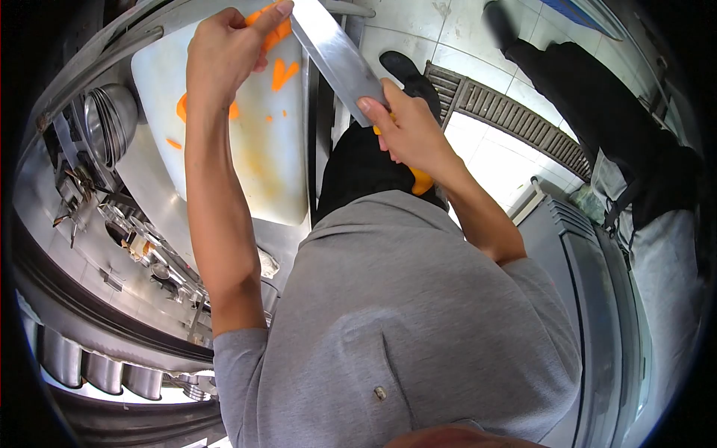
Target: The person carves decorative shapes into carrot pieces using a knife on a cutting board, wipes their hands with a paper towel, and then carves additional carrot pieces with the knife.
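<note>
A broad-bladed knife [337, 60] is in my right hand [409, 123], whose fingers wrap round its yellow handle. The blade points up and to the left, and its far end is beside the fingertips of my left hand [224, 56]. My left hand pinches an orange piece [276, 30] over the top of a white cutting board [258, 164]. More orange pieces [284, 75] lie on the board, some partly behind my left wrist. A yellowish stain marks the board's lower part.
Stacked metal bowls [110, 123] stand left of the board, with utensils [71, 198] beyond. On the right, another person [590, 104] in dark trousers is near a floor drain grate [515, 116]. A grey appliance [560, 254] stands at the lower right.
</note>
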